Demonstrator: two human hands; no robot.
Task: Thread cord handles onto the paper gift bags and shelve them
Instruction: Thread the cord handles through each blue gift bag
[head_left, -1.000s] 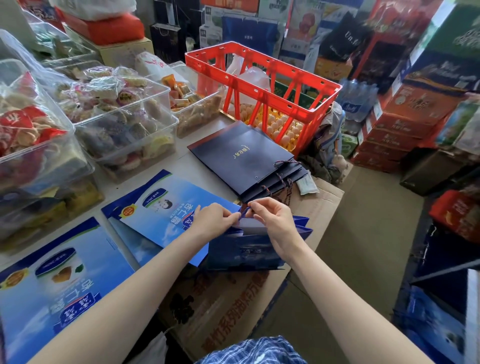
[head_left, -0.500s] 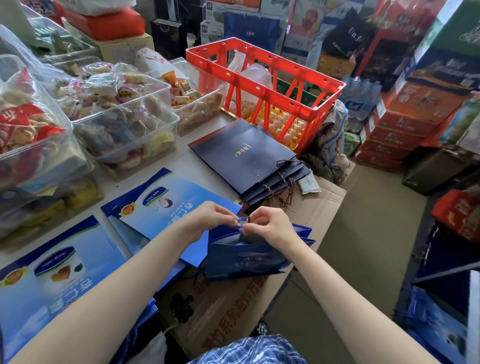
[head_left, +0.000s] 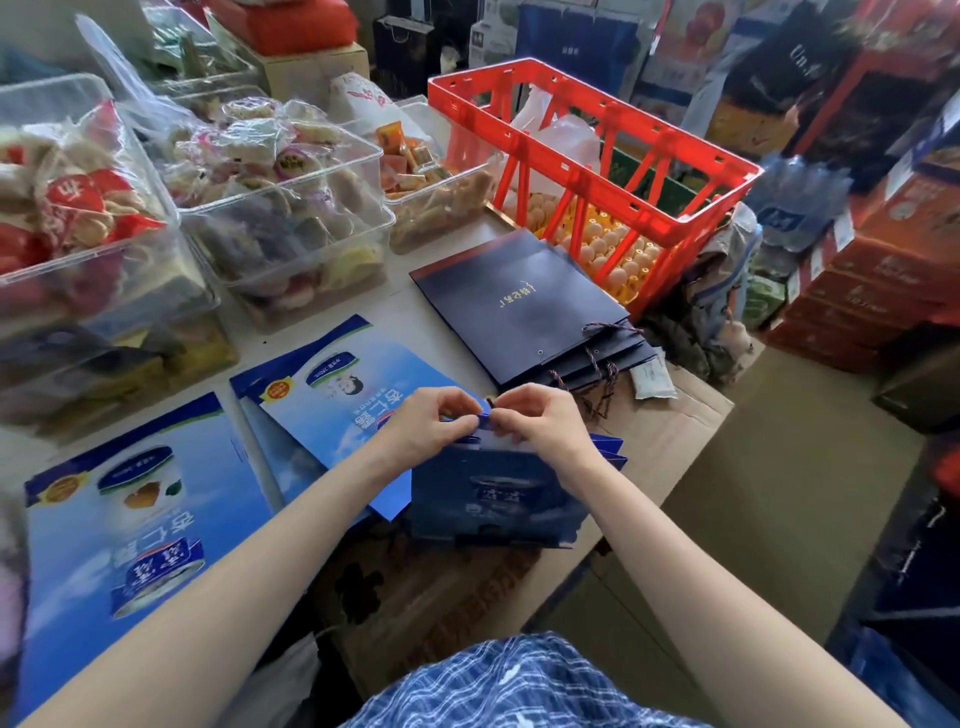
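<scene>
A dark blue paper gift bag (head_left: 493, 499) stands open at the table's front edge on brown cardboard. My left hand (head_left: 428, 423) and my right hand (head_left: 540, 421) meet at its top rim, both pinching the rim or a cord there; the cord itself is too small to make out. Behind them lies a flat stack of navy gift bags (head_left: 524, 306) with twisted cord handles (head_left: 602, 374) trailing from their near end. Light blue printed flat bags (head_left: 332, 384) lie to the left.
A red plastic crate (head_left: 597, 130) holding eggs stands behind the navy stack. Clear tubs of wrapped snacks (head_left: 280, 208) fill the left of the table. Another light blue flat bag (head_left: 140, 519) lies near left. Stacked cartons (head_left: 872, 270) line the floor on the right.
Both hands stay pinched together at the bag's top rim; they have dropped slightly toward the bag. The view has shifted a little.
</scene>
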